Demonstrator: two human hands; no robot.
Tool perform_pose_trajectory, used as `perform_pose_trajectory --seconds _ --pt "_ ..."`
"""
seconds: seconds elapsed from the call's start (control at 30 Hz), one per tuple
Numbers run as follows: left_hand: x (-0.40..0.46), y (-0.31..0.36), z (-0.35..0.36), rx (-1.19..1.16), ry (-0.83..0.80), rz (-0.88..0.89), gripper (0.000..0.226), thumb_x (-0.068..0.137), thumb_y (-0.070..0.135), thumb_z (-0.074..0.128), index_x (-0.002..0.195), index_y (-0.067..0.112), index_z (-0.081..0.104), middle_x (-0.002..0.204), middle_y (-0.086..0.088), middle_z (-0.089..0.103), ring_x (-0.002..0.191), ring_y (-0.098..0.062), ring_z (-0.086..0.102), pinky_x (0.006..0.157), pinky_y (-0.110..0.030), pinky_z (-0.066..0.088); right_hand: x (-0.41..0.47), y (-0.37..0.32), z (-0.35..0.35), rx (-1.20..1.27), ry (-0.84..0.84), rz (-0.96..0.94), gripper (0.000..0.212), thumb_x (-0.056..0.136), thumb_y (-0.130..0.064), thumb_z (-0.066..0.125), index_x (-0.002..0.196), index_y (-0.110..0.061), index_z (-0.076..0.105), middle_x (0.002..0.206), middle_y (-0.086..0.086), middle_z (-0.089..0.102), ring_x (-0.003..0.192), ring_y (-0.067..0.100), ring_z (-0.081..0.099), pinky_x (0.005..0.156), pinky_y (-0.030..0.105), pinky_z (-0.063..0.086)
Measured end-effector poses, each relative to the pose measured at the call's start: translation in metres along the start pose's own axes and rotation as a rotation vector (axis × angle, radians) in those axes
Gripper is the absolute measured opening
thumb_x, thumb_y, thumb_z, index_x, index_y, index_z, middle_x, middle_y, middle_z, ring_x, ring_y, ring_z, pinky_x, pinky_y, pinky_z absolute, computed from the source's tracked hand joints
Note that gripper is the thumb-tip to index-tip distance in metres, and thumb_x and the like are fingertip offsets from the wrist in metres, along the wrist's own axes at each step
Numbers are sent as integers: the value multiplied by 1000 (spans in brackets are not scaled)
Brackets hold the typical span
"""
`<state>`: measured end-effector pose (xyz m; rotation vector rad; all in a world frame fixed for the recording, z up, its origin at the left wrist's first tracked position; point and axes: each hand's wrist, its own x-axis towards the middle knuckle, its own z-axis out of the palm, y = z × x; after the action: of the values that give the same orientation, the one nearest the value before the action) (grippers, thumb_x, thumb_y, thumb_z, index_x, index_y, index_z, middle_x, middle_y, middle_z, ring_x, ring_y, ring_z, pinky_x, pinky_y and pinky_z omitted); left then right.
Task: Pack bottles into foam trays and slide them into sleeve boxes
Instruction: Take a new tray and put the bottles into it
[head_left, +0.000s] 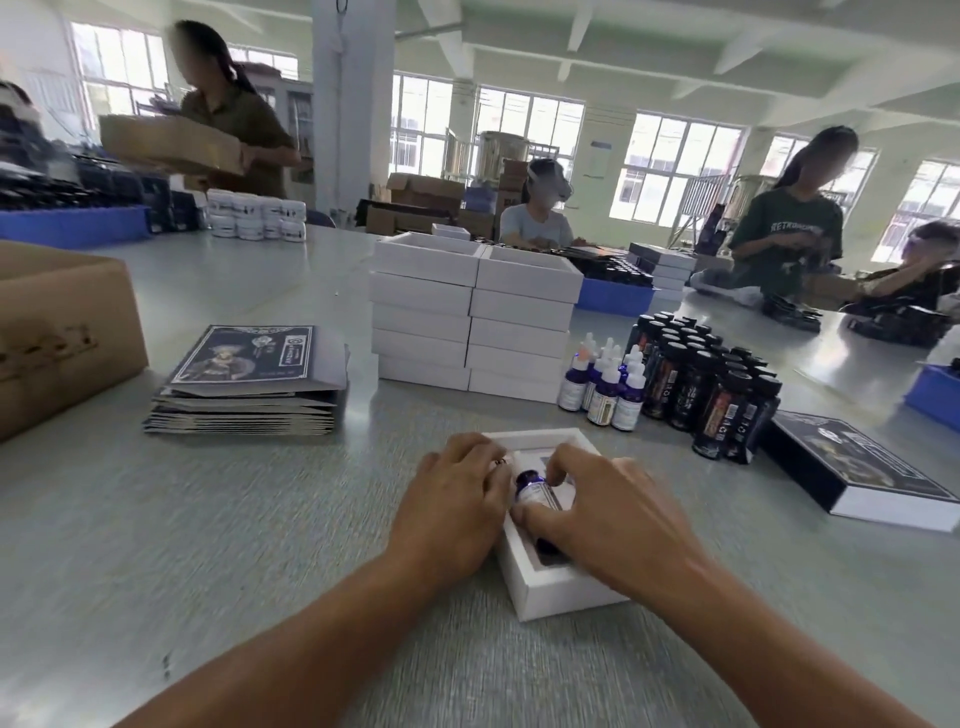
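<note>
At the far left a brown cardboard carton (62, 332) sits on the grey table (234, 519), and beside it lies a stack of flat printed sleeve boxes (249, 382), thin card that probably bends easily and is best lifted by its edges. In the middle, two columns of white foam trays (472, 317) stand well behind the work. Nearer the camera, the left hand (457, 506) rests on the left rim of the open foam tray (556, 587), fingers loosely bent over its edge, steadying it. Lying in the tray's slot is a small dropper bottle (532, 488), which the right hand (613, 512) pinches between thumb and fingertips, apparently pressing it down. The bottle looks light, hard and smooth, likely glass and somewhat slippery, so holding it by the labelled body seems safer than by the narrow cap. The foam looks light and dents easily; gentle, even pressure suits it. To the right stand more dropper bottles (605, 387), then a dense cluster of dark bottles (711, 387) that a careless reach could topple, and a finished black box (857, 467).
</note>
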<state>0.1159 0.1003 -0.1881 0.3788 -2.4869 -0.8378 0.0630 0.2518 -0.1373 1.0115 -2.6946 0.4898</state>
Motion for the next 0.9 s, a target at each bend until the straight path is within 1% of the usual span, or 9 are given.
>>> perform_pose_trajectory --seconds 0.1,0.17,0.27,0.33,0.4,0.63,0.77,0.83,0.9 --pt "0 -2 1 -5 -1 -5 40 101 40 36 133 25 53 142 13 40 123 -16 41 103 -33 36 -6 2 -4 -26 -38 -27 51 79 -71 57 118 -39 60 74 -14 53 72 10 56 56 28 36" --pt "0 -2 1 0 -9 0 39 101 40 36 130 25 56 142 12 40 122 -16 41 104 -35 37 -7 5 -8 -42 -91 -51 51 83 -72 53 120 -39 64 68 -16 52 71 7 56 55 27 39" --pt "1 -2 2 10 -10 12 39 101 40 36 129 25 58 143 12 39 122 -16 41 104 -34 36 -4 8 -14 -31 -200 -61 46 90 -68 49 120 -39 66 74 -15 60 72 5 58 61 30 46" --pt "1 -3 3 16 -10 14 39 101 40 35 128 25 59 143 11 39 122 -16 41 103 -32 36 0 11 -16 -34 -265 -62 39 93 -65 47 115 -39 67 77 -12 60 72 8 57 62 32 45" --pt "2 -4 4 27 -8 22 39 101 40 35 128 25 59 143 10 39 122 -16 41 103 -32 35 2 11 -15 -63 -299 -67 35 93 -64 46 100 -37 67 74 -11 59 71 9 57 59 32 42" --pt "2 -6 6 70 -10 31 40 101 42 33 127 26 60 145 9 39 123 -19 40 103 -33 34 -4 6 -3 -176 -229 -86 47 91 -65 43 115 -33 69 86 -8 60 75 11 55 58 29 37" --pt "1 -7 6 67 -5 31 40 101 44 34 128 28 59 147 11 39 128 -16 37 102 -30 31 -6 6 -6 -129 -250 -82 45 92 -64 43 107 -31 69 75 -12 54 67 6 50 53 27 30" --pt "-1 -6 4 61 13 60 42 99 47 35 127 29 60 147 13 39 132 -12 33 106 -30 28 -8 3 -7 -124 -270 -80 41 94 -60 42 101 -29 68 74 -12 53 68 7 51 56 29 31" --pt "-5 -2 1 68 67 191 44 98 51 34 122 30 64 142 19 42 134 1 25 111 -22 16 -10 1 -6 -122 -283 -78 38 98 -55 37 101 -29 66 83 -6 58 77 14 56 64 32 36"
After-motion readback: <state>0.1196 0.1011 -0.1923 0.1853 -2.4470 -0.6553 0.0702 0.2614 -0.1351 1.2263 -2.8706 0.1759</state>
